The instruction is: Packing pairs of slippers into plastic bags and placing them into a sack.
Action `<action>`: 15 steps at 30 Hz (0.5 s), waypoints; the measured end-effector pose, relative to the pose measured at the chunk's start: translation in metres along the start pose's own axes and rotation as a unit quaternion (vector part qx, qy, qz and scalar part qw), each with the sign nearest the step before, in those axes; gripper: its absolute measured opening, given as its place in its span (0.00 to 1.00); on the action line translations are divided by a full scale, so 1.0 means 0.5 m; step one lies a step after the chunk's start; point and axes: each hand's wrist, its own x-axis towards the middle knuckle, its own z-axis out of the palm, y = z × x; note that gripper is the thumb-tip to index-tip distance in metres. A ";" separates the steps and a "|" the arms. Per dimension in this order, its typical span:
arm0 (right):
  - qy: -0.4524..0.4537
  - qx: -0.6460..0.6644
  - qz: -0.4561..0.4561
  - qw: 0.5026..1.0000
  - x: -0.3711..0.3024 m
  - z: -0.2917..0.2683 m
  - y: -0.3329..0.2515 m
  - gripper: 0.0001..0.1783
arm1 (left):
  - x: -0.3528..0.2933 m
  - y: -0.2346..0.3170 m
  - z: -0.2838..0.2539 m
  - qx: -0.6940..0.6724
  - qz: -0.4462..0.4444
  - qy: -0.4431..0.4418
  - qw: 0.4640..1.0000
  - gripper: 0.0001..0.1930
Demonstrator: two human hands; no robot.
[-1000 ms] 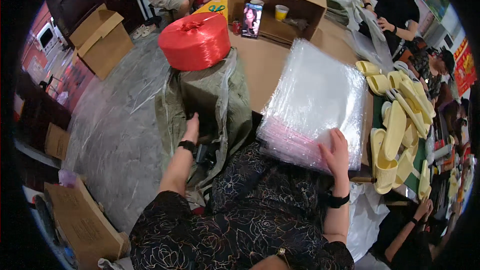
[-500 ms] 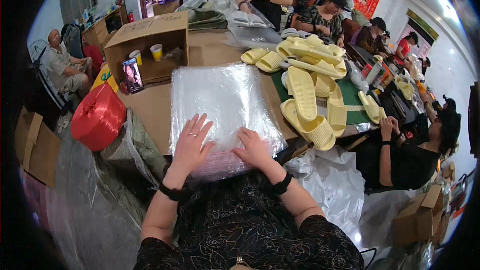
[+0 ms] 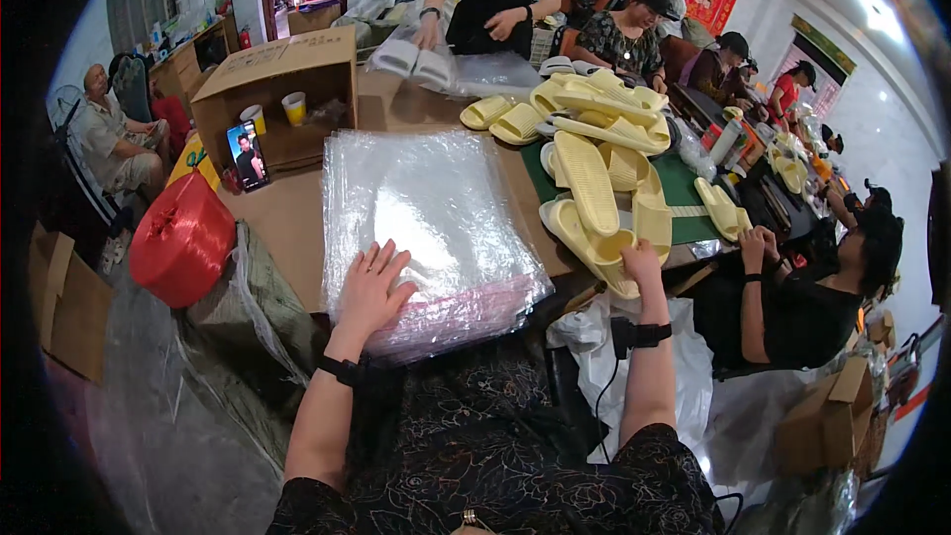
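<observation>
Desk (image 3: 297, 208) edge: plastic bags (image 3: 436, 198) reach it; narrow bare strip before yellow slide sandals (image 3: 584, 178).
Left hand (image 3: 374, 289): flat on bags, fingers spread.
Right hand (image 3: 642, 263): fingers curled at nearest sandal (image 3: 606, 260); can't tell if grasping.

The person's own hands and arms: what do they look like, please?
Left hand and right hand are ungloved. Each wrist wears a black band; the right one carries a small dark box, with a thin dark cable below it. Sleeves are short, black, with pale flower outlines.
</observation>
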 end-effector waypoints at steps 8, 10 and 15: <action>0.394 -0.172 -0.094 0.898 -0.039 -0.185 -0.124 0.25 | -0.013 -0.003 -0.007 -0.002 -0.005 0.004 1.000 0.30; 0.458 -0.176 -0.186 0.852 -0.036 -0.245 -0.152 0.23 | -0.009 -0.001 -0.009 -0.002 -0.004 0.005 1.000 0.29; 0.514 -0.162 -0.381 0.752 -0.106 -0.330 -0.313 0.25 | -0.009 -0.008 -0.002 -0.010 -0.002 0.011 1.000 0.29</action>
